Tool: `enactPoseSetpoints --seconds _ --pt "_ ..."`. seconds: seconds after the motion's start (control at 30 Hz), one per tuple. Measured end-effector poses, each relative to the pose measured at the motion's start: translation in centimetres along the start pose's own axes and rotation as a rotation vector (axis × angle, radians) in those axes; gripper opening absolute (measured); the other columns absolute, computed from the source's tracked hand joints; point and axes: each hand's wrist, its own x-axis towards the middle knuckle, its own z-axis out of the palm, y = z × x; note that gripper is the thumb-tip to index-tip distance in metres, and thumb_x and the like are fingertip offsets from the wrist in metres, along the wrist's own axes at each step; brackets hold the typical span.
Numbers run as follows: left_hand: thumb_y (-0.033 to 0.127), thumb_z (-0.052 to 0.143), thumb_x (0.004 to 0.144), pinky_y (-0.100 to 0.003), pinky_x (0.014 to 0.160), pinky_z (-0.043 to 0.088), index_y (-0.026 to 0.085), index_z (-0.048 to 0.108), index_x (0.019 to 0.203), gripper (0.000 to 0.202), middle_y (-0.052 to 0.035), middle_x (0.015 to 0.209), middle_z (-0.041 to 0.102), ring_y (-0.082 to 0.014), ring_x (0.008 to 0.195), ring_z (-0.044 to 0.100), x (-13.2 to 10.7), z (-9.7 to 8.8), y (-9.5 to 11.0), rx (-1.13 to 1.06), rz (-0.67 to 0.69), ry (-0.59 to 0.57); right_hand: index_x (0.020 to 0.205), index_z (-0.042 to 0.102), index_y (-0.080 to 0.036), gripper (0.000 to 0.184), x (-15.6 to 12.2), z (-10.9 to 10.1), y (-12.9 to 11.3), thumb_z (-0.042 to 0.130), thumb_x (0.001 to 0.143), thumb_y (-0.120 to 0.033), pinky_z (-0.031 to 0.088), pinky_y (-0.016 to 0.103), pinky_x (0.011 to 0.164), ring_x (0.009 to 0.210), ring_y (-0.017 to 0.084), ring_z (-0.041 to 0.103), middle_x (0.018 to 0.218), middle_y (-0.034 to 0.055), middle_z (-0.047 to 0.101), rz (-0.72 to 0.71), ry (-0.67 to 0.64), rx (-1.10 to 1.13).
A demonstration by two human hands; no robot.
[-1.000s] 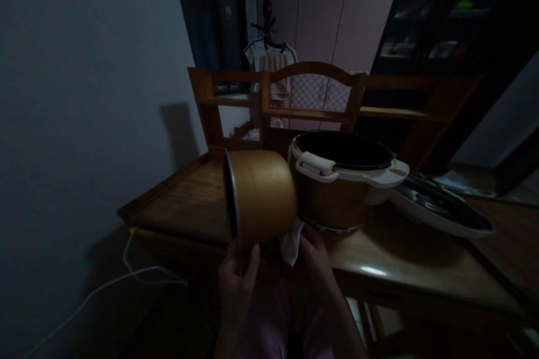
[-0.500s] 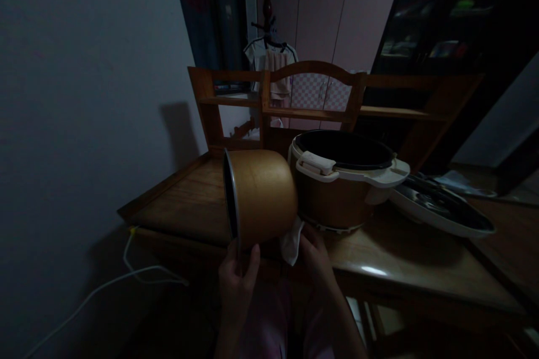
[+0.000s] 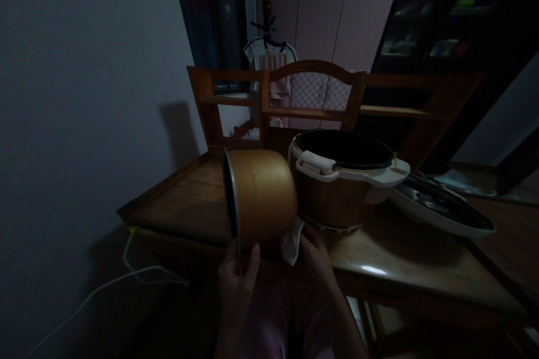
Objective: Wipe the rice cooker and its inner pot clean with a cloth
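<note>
Since the earlier frame, almost nothing is shifting: your hands and the gold pot are keeping practically the same places. You are tipping the gold pot (image 3: pixel 265 196) on its side over the near edge of the desk (image 3: pixel 181 202), its mouth facing left. Your left hand (image 3: pixel 236 272) is closing on its near rim, thumb lying along the outer wall. Your right hand (image 3: pixel 312 248) is pinching a white cloth (image 3: pixel 290 244) just under the pot's right end; you cannot tell from here how firmly the cloth is pressing on it. The cooker (image 3: pixel 337 196) is standing upright just right of the pot, showing its dark inside. Farther right, a white-edged lid (image 3: pixel 442 207) is lying tilted. A white cord (image 3: pixel 143 271) is hanging at the near left.
</note>
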Motion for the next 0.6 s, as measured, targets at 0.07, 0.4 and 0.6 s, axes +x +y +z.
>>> enactPoseSetpoints --seconds 0.07,0.4,0.6 --pt "0.043 0.068 0.082 -0.035 0.091 0.051 0.018 0.066 0.111 0.039 -0.0087 0.107 0.072 -0.0261 0.102 0.067 0.01 -0.02 0.1 0.004 0.01 -0.001 0.111 0.071 -0.021 0.036 0.01 0.0 0.03 0.067 0.082 -0.04 0.043 0.044 0.102 0.116 0.032 0.059 0.12 0.0073 0.068 -0.001 0.002 0.003" --pt "0.043 0.07 0.08 -0.036 0.093 0.051 0.017 0.066 0.11 0.04 -0.0089 0.108 0.072 -0.0265 0.104 0.067 -0.02 0.12 0.04 -0.028 -0.02 0.001 0.112 0.071 -0.021 0.036 -0.05 0.03 -0.15 0.067 0.082 -0.041 0.044 0.045 0.1 0.115 0.033 0.059 0.122 0.0077 0.068 0.0 -0.004 0.005" --pt "0.042 0.07 0.08 -0.035 0.092 0.051 0.019 0.065 0.109 0.038 -0.0076 0.108 0.072 -0.0255 0.104 0.066 -0.02 0.18 0.03 -0.056 -0.034 -0.004 0.111 0.071 -0.021 0.036 0.0 -0.06 -0.05 0.067 0.081 -0.041 0.044 0.044 0.1 0.115 0.033 0.059 0.119 0.0068 0.069 -0.006 0.003 -0.004"
